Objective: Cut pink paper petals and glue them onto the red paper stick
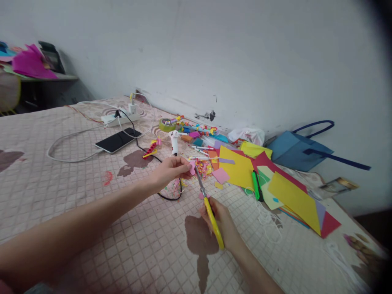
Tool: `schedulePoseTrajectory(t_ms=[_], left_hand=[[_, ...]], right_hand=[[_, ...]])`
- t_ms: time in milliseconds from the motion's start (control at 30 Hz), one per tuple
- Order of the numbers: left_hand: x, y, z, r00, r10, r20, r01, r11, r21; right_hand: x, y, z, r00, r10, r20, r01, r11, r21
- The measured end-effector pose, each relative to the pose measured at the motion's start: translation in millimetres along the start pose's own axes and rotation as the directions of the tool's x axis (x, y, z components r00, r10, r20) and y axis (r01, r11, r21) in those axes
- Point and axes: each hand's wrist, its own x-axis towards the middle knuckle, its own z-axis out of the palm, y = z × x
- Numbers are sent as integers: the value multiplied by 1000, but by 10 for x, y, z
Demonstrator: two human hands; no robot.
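My left hand (pixel 173 169) pinches a small pink piece (pixel 192 166) between thumb and fingers, above the quilted cover. In my right hand (pixel 221 218) are yellow-handled scissors (pixel 211 214), their blades pointing up and away, with the tips at the edge of the pink piece. Just beyond my hands lies a heap of small coloured paper scraps (pixel 202 166). A white glue gun (pixel 174 142) stands behind my left hand. To the right of the scraps are a pink paper square (pixel 221 176) and yellow sheets (pixel 235 167).
A tablet or phone (pixel 118 141) with a cable lies left, near a white power strip (pixel 121 118). A black cord (pixel 168 198) loops by my left hand. At the right are a green marker (pixel 257 185), coloured sheets and a blue bag (pixel 300 151) against the wall.
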Motion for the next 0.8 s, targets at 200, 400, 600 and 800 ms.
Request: schedulePoseTrajectory(t_ms=[200, 400, 600, 800], left_hand=[[-3, 1, 6, 1000, 13, -13, -13, 1000, 2], [8, -6, -4, 999, 23, -48, -23, 1000, 6], [23, -1, -22, 996, 34, -87, -34, 999, -8], [1, 14, -1, 999, 31, -26, -30, 999, 39]], right_hand=[[-6, 17, 13, 998, 52, 21, -53, 996, 67], [-9, 47, 20, 999, 42, 13, -43, 997, 69], [6, 72, 13, 1000, -16, 1, 16, 999, -29], [-3, 3, -4, 998, -46, -31, 42, 991, -128]])
